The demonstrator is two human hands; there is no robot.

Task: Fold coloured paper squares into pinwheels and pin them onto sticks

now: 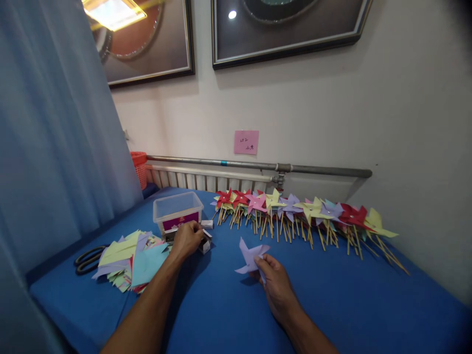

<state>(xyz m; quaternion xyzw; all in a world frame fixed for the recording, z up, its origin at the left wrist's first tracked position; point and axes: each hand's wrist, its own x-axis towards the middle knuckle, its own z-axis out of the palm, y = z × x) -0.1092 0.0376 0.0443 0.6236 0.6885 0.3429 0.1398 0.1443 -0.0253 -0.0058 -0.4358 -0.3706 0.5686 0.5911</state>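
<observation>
From the head camera, the right hand (277, 285) pinches a folded lilac paper pinwheel head (250, 256) above the middle of the blue tabletop (228, 314). The left hand (187, 239) curls over a small box (204, 243) beside a clear tub (177, 209). Many finished pinwheels (302, 216) on sticks line the far edge; a stack of cut paper (134, 260) near the left edge remains, beside scissors (87, 259). The pink note (246, 142) on the wall has writing too small to read

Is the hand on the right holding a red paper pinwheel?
No, the right hand pinches a pale purple folded paper pinwheel, while the red ones lie in the row of finished pinwheels on sticks by the wall.
</observation>
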